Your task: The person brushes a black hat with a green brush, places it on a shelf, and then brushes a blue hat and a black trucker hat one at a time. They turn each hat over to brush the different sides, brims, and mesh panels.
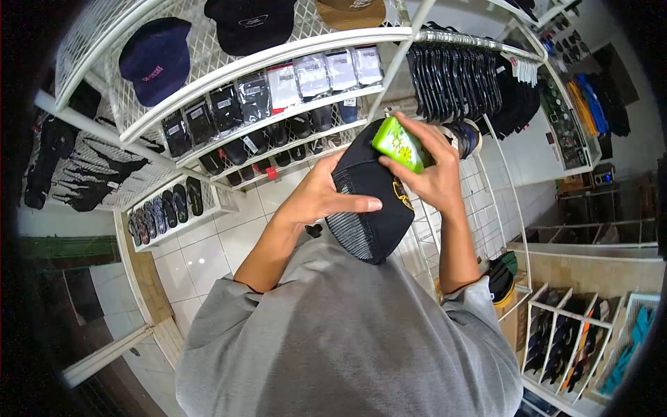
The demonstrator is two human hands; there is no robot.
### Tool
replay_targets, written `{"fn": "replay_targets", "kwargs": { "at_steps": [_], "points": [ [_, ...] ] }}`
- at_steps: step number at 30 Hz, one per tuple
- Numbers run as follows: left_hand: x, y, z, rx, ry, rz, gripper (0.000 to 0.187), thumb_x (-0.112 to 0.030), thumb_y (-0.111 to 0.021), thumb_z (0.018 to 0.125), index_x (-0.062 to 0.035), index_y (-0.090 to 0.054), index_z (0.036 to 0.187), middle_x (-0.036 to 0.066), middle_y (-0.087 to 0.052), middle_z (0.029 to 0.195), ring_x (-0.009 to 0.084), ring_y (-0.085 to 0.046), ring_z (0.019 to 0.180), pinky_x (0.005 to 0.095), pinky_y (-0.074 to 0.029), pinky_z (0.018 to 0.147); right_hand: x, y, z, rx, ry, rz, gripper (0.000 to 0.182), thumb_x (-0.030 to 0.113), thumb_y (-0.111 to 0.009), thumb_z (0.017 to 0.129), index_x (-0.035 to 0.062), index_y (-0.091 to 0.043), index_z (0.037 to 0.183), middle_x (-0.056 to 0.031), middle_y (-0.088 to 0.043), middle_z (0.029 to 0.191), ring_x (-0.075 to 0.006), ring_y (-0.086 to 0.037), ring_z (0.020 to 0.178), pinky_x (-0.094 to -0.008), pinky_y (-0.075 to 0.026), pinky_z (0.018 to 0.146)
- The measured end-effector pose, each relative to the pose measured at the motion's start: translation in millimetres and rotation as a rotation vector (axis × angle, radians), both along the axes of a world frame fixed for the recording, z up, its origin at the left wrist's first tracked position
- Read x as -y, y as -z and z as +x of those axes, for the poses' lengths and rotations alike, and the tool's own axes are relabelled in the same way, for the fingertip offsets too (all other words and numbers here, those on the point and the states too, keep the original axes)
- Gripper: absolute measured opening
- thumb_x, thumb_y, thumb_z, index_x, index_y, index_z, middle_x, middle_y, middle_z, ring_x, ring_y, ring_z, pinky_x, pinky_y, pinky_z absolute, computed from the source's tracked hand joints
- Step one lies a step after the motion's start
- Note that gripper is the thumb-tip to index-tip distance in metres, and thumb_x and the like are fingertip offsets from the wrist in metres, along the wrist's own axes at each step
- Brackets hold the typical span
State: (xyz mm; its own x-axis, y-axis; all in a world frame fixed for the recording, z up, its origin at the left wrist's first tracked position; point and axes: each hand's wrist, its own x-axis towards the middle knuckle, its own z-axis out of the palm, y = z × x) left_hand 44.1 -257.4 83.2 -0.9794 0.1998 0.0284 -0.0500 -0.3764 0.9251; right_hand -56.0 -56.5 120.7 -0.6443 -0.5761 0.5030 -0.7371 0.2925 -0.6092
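Observation:
My left hand (324,196) grips a black cap (375,187) with mesh panels on one side and a yellow emblem on its front. The thumb lies across the dark fabric while the other fingers are hidden behind the mesh side. In my right hand (438,163) is a small green block with a flower pattern (401,144), pinched between thumb and fingers. The block overlaps the upper part of the cap in this view, and its underside is hidden.
White wire shelves ahead carry a navy cap (154,59), a black cap (251,24) and bagged goods (283,87). Black hangers (455,80) hang at the right. Sandals (167,210) stand low at the left. A metal rack (479,194) is close beyond my right arm.

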Motion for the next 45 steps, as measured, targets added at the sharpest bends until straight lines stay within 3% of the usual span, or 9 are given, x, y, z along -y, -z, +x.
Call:
{"fn": "replay_targets", "kwargs": {
  "at_steps": [12, 16, 19, 23, 28, 31, 36, 39, 45],
  "points": [
    [8, -12, -21, -0.022, 0.094, -0.155, 0.082, -0.013, -0.098, 0.061, 0.0012, -0.058, 0.131, 0.007, -0.067, 0.119, 0.0154, -0.062, 0.113, 0.0318, -0.049, 0.1, 14, -3, -3, -0.107, 0.315, 0.028, 0.06, 0.027, -0.084, 0.075, 0.0137, -0.069, 0.131, -0.0142, -0.066, 0.113, -0.031, -0.063, 0.103, -0.0423, -0.048, 0.094],
    [12, 0, -26, -0.174, 0.093, -0.236, 0.074, -0.01, -0.096, 0.064, 0.0005, -0.06, 0.128, 0.006, -0.069, 0.112, 0.0145, -0.065, 0.102, 0.0305, -0.052, 0.094, 23, -7, 14, -0.015, -0.054, 0.062, 0.059, 0.022, -0.084, 0.075, 0.0126, -0.069, 0.131, -0.0148, -0.066, 0.113, -0.0325, -0.063, 0.104, -0.042, -0.049, 0.092],
    [11, -10, -25, -0.016, 0.142, -0.141, 0.076, -0.013, -0.097, 0.061, -0.0004, -0.061, 0.126, 0.006, -0.068, 0.112, 0.0156, -0.064, 0.107, 0.0322, -0.05, 0.097, 19, -1, -6, -0.019, 0.37, 0.041, 0.06, 0.024, -0.084, 0.073, 0.0161, -0.07, 0.131, -0.0134, -0.065, 0.112, -0.032, -0.063, 0.104, -0.0427, -0.048, 0.094],
    [14, -4, -25, -0.242, 0.099, -0.271, 0.067, -0.007, -0.094, 0.066, 0.0006, -0.061, 0.123, 0.004, -0.07, 0.106, 0.0124, -0.066, 0.096, 0.0274, -0.053, 0.088, 27, -13, 19, -0.034, -0.07, 0.092, 0.058, 0.022, -0.084, 0.075, 0.0126, -0.069, 0.13, -0.0144, -0.065, 0.113, -0.0329, -0.063, 0.103, -0.0413, -0.049, 0.091],
    [12, -7, -21, -0.057, 0.158, -0.127, 0.068, -0.007, -0.094, 0.065, 0.0003, -0.061, 0.124, 0.004, -0.07, 0.108, 0.0129, -0.066, 0.099, 0.0282, -0.053, 0.089, 19, 3, -1, -0.051, 0.415, 0.0, 0.057, 0.019, -0.084, 0.074, 0.0105, -0.069, 0.128, -0.0151, -0.065, 0.111, -0.033, -0.064, 0.103, -0.0405, -0.05, 0.089],
    [11, -9, -18, -0.107, 0.11, -0.086, 0.073, -0.006, -0.096, 0.063, 0.0018, -0.06, 0.126, 0.005, -0.07, 0.11, 0.0128, -0.066, 0.1, 0.0284, -0.053, 0.09, 17, -5, 25, 0.004, 0.026, -0.007, 0.058, 0.013, -0.085, 0.073, 0.0092, -0.069, 0.128, -0.0152, -0.064, 0.108, -0.031, -0.063, 0.1, -0.0391, -0.05, 0.091],
    [15, -6, -18, -0.081, 0.152, -0.148, 0.072, -0.005, -0.095, 0.064, 0.0013, -0.06, 0.126, 0.005, -0.07, 0.113, 0.0125, -0.065, 0.101, 0.0286, -0.053, 0.091, -1, 17, 6, 0.018, 0.482, -0.117, 0.058, 0.009, -0.085, 0.073, 0.0066, -0.068, 0.129, -0.0154, -0.064, 0.111, -0.0263, -0.064, 0.101, -0.0365, -0.05, 0.091],
    [16, -11, -15, -0.055, 0.189, -0.132, 0.084, -0.003, -0.095, 0.06, 0.006, -0.056, 0.134, 0.009, -0.066, 0.125, 0.016, -0.061, 0.113, 0.0317, -0.048, 0.102, 2, 17, 30, 0.068, 0.085, -0.153, 0.059, 0.009, -0.086, 0.07, 0.0048, -0.069, 0.127, -0.0147, -0.064, 0.113, -0.0268, -0.063, 0.106, -0.0354, -0.049, 0.095],
    [8, -5, -16, -0.073, 0.212, -0.097, 0.074, -0.008, -0.096, 0.063, 0.0042, -0.06, 0.127, 0.006, -0.069, 0.116, 0.0135, -0.064, 0.106, 0.0297, -0.051, 0.096, -6, 24, 25, -0.012, 0.418, -0.203, 0.062, 0.01, -0.086, 0.07, 0.0043, -0.068, 0.129, -0.0147, -0.064, 0.116, -0.0274, -0.062, 0.108, -0.0373, -0.048, 0.097]
  ]
}}
